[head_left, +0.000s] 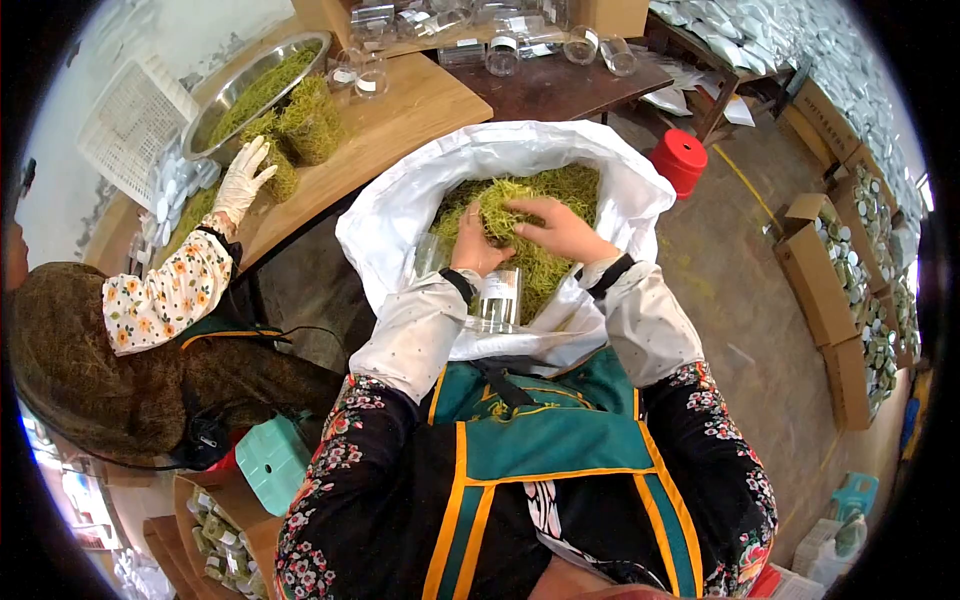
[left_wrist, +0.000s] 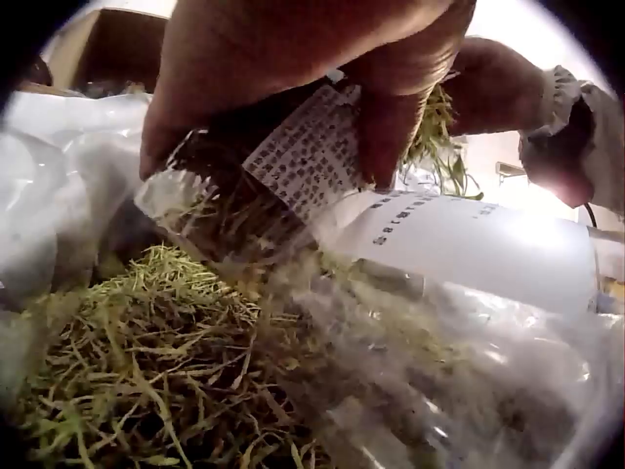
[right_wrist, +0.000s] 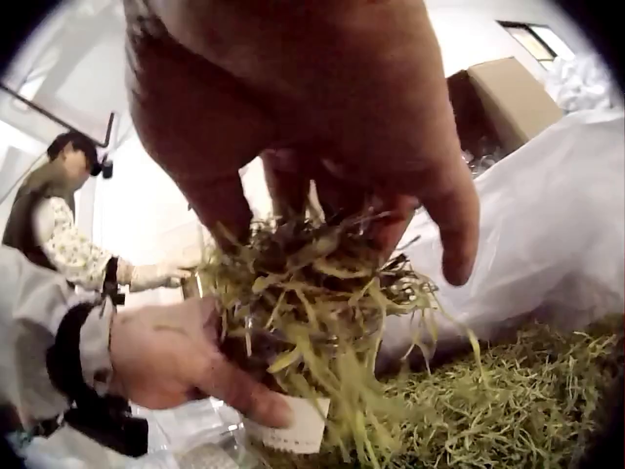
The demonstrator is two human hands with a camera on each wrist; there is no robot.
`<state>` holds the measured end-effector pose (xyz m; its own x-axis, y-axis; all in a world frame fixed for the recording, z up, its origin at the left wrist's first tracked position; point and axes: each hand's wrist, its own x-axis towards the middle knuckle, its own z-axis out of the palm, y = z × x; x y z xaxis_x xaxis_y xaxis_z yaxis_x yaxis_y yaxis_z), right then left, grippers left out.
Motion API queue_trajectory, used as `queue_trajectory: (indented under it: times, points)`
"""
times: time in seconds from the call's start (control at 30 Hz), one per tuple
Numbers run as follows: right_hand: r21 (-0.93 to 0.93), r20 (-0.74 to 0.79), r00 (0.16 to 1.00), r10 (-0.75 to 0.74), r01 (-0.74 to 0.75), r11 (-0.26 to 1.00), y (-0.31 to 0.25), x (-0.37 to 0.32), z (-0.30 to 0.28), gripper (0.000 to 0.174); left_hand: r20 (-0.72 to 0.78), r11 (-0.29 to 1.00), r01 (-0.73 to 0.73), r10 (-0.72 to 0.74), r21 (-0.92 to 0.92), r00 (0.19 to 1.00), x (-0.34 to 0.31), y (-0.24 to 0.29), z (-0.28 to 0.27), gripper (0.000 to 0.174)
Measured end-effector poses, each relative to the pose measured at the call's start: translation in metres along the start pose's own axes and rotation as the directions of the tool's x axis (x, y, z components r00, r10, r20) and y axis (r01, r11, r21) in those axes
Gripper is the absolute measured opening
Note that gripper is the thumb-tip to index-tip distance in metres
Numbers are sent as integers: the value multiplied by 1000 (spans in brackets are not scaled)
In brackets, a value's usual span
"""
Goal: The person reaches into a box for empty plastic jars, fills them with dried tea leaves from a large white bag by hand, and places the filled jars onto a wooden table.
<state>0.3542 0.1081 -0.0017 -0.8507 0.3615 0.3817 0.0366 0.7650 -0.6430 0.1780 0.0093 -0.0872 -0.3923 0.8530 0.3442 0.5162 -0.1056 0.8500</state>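
Note:
My left hand (head_left: pixel 474 248) grips a clear, labelled jar (left_wrist: pixel 308 156) that has brownish-green strands inside. Dry, moss-like green strands (right_wrist: pixel 312 283) bulge from its mouth. Over that mouth, the fingers of my right hand (head_left: pixel 565 232) point down and press into the strands, while the thumb stands apart. Below the hands, a white sack (head_left: pixel 370 215) with a folded-back rim holds a heap of the same strands (head_left: pixel 545 265). A clear jar with a white label (head_left: pixel 499 290) lies at the sack's near side, and another clear jar (head_left: pixel 428 255) is beside my left hand.
On the left, another person's gloved hand (head_left: pixel 243 182) reaches to moss-filled containers beside a metal basin (head_left: pixel 205 125) on a wooden table (head_left: pixel 420 100). Clear jars (head_left: pixel 502 55) stand at the back. A red stool (head_left: pixel 680 163) and cardboard boxes (head_left: pixel 815 285) are on the right.

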Motion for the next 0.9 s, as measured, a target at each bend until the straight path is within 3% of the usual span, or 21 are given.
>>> queue_trajectory:
  times: [0.03, 0.1, 0.13, 0.17, 0.2, 0.23, 0.27, 0.3, 0.33, 0.37, 0.4, 0.43, 0.5, 0.57, 0.63, 0.7, 0.73, 0.77, 0.83, 0.87, 0.9]
  points:
    - [2, -3, 1000, -2, 2, 1000, -1, 1, -4, 41, 78, 938, 91, -68, -335, 995, 2, 3, -3, 107]
    - [487, -133, 963, 235, -144, 862, -1, -1, -14, 43, 73, 949, 25, -2, -313, 997, 5, 13, -11, 111]
    - [527, -142, 961, 237, -129, 840, 18, -3, -17, 52, 78, 925, 47, -19, -377, 997, 7, 17, -13, 112]
    - [527, -141, 962, 235, -128, 840, 34, -9, -12, 52, 85, 895, 69, -35, -440, 996, 9, 21, -14, 113]
    - [441, -128, 950, 284, -202, 875, 33, -13, -9, 58, 66, 948, 71, -53, -309, 996, 12, 20, -14, 113]
    - [349, -124, 935, 332, -272, 897, 32, -21, -5, 65, 64, 949, 66, -49, -309, 997, 15, 14, -14, 113]
    - [264, -119, 937, 329, -290, 920, 30, -24, 6, 81, 120, 992, -83, 94, -93, 988, 20, 10, -15, 113]
    - [261, -125, 936, 328, -288, 921, 21, -24, 17, 81, 205, 962, -247, 220, 117, 954, 24, 5, -14, 113]
    - [309, -139, 941, 309, -255, 916, 14, -23, 27, 83, 204, 986, -145, 159, -81, 966, 25, 9, -11, 118]
    - [355, -153, 945, 289, -220, 909, 10, -23, 32, 86, 207, 986, -147, 161, -81, 965, 24, 13, -6, 118]
    - [357, -155, 945, 289, -220, 908, 17, -23, 37, 86, 213, 938, 5, 73, -345, 974, 22, 14, -2, 126]
    - [418, -190, 932, 307, -207, 885, 28, -24, 47, 86, 242, 802, 154, -12, -577, 970, 17, 16, 3, 134]
    - [482, -224, 919, 323, -183, 857, 39, -26, 53, 87, 151, 769, 111, -20, -629, 988, 10, 26, 6, 140]
    - [489, -256, 926, 278, -124, 864, 41, -31, 53, 88, -61, 885, -73, 50, -460, 997, 9, 33, -3, 146]
    - [455, -230, 919, 321, -190, 870, 47, -38, 57, 92, -98, 930, -106, 76, -353, 992, 11, 43, -11, 140]
    - [79, -278, 936, 218, -204, 976, 47, -41, 59, 94, -5, 965, -205, 207, -165, 978, 18, 50, -19, 128]
    - [80, -277, 935, 220, -206, 975, 43, -41, 60, 94, -18, 972, -169, 168, -163, 986, 15, 65, -21, 94]
    - [47, -298, 933, 203, -198, 979, 39, -41, 60, 94, -16, 972, -167, 166, -163, 986, 19, 59, -23, 94]
    - [16, -324, 927, 190, -196, 981, 31, -37, 57, 94, 22, 950, -309, 308, 47, 951, 32, 53, -27, 55]
    - [-54, -344, 920, 188, -219, 974, 28, -35, 53, 93, -87, 968, -252, 252, 17, 964, 33, 50, -22, 31]
    - [-123, -361, 914, 186, -245, 962, 28, -33, 51, 92, -80, 968, -252, 252, 16, 964, 36, 48, -22, 31]
